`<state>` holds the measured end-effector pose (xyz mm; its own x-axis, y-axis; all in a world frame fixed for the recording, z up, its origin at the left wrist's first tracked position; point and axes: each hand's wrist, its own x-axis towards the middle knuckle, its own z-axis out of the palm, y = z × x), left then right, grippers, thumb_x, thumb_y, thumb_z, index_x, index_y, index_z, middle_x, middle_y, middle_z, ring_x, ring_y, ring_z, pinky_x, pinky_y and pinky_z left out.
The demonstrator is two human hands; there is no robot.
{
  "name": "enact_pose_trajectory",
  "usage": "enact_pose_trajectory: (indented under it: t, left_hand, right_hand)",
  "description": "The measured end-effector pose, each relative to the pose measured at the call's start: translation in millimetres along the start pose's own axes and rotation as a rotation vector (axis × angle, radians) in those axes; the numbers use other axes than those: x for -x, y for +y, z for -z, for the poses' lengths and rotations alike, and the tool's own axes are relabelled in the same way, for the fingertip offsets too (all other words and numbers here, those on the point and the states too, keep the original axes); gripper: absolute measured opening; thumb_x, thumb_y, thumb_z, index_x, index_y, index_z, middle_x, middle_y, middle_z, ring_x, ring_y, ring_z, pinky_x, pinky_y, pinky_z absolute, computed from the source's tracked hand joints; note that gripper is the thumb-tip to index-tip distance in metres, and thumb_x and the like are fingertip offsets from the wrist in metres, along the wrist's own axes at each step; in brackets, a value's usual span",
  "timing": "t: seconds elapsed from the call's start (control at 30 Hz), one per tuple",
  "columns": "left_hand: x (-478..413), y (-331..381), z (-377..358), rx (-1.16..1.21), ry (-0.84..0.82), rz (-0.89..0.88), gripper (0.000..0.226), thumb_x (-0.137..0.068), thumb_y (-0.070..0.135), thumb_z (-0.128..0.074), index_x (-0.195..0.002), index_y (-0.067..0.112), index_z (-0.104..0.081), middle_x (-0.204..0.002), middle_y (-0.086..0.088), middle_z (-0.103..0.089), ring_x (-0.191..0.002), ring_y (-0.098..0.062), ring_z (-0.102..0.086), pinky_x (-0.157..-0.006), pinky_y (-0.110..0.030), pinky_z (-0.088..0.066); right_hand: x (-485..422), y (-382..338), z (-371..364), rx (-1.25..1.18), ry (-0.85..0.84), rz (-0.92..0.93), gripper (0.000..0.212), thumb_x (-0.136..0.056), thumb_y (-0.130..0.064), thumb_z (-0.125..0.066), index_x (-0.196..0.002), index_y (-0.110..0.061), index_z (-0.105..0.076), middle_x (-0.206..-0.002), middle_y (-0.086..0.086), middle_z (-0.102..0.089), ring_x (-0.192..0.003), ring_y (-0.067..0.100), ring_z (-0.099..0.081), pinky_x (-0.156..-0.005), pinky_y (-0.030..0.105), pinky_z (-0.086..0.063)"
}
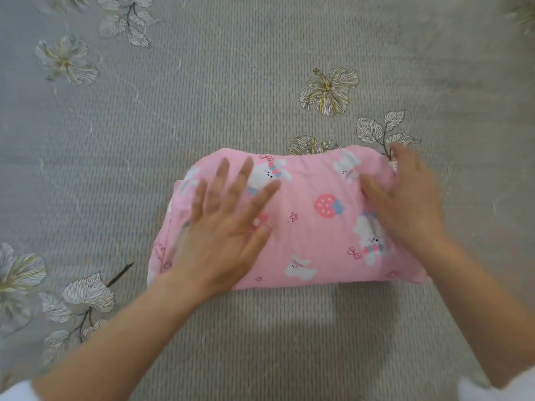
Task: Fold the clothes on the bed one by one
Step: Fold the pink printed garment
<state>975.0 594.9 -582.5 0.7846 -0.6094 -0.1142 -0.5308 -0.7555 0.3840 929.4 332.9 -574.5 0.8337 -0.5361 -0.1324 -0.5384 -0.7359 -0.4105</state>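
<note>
Garment: my pink bunny-print garment [312, 227] lies folded in a compact bundle on the bed [231, 96].
Left hand: my left hand [223, 227], flat with fingers spread, presses its 9 o'clock end.
Right hand: my right hand [405, 204] covers the 2 o'clock corner; blur hides whether it pinches or presses.
Handling: likely light, soft and limp; the folds may slip open.
Hold: I'd support both short ends, 9 and 3 o'clock.

Grey floral bedsheet [260, 68]; top-right green blur [522, 13], perhaps foliage.

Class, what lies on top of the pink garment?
The left hand lies flat on the pink garment; the right hand rests on its right end. The bedsheet beneath is covered.
</note>
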Motion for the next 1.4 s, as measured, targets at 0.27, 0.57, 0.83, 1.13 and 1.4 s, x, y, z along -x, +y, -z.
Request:
enact_pose_trajectory:
  t: [0.27, 0.57, 0.83, 1.13, 1.4]
  left_hand:
    - [-3.0, -13.0, -60.3, -0.094, -0.078, 0.211, 0.060, -0.091, 0.065, -0.012, -0.148, 0.049, -0.005, -0.160, 0.007, 0.010, -0.146, -0.025, 0.016, -0.115, -0.048, 0.014]
    - [-20.3, -20.0, -78.4, -0.067, -0.073, 0.218, 0.061, -0.090, 0.060, -0.021, -0.148, 0.047, -0.005, -0.160, 0.005, 0.014, -0.145, -0.023, 0.019, -0.114, -0.046, 0.015]
    - [-28.5, -34.8, -55.6, 0.117, -0.184, 0.227, 0.060, -0.084, 0.060, -0.003, -0.143, 0.056, -0.012, -0.155, 0.025, 0.006, -0.143, -0.006, 0.008, -0.113, -0.038, 0.008]
    - [1.1, -65.7, -17.5, 0.622, -0.014, 1.039, 0.107, -0.072, 0.032, -0.081, -0.151, 0.015, -0.011, -0.154, -0.016, -0.018, -0.142, -0.029, -0.015, -0.115, -0.047, -0.018]
    - [18.3, -37.9, 14.8, 0.820, 0.070, 0.971, 0.034, -0.074, 0.008, -0.074, -0.105, 0.008, -0.059, -0.091, -0.005, -0.064, -0.081, -0.023, -0.060, -0.065, -0.030, -0.047]
  right_hand:
    - [27.0, 25.4, -57.9, 0.302, -0.201, 0.200, 0.059, -0.093, -0.058, -0.010, -0.150, -0.043, -0.005, -0.161, -0.009, 0.001, -0.148, 0.014, 0.009, -0.117, 0.043, 0.009]
    - [4.6, 32.4, -79.0, 0.272, -0.282, 0.169, 0.060, -0.092, -0.059, -0.005, -0.149, -0.045, 0.005, -0.161, -0.011, 0.007, -0.147, 0.012, 0.013, -0.118, 0.041, 0.006]
    - [-13.5, 41.0, -54.6, 0.057, -0.404, 0.157, 0.068, -0.080, -0.050, -0.004, -0.148, -0.043, -0.009, -0.161, -0.006, -0.009, -0.148, 0.014, -0.003, -0.118, 0.038, -0.005]
    - [10.6, 41.3, -28.1, -0.396, -0.149, -0.535, 0.074, -0.081, -0.023, -0.071, -0.145, -0.015, -0.033, -0.144, 0.017, -0.039, -0.131, 0.033, -0.041, -0.104, 0.039, -0.033]
    - [49.8, 40.7, 6.0, -0.582, -0.122, -0.680, 0.022, -0.065, -0.014, -0.083, -0.070, -0.010, -0.062, -0.072, 0.011, -0.062, -0.068, 0.023, -0.058, -0.066, 0.041, -0.049]
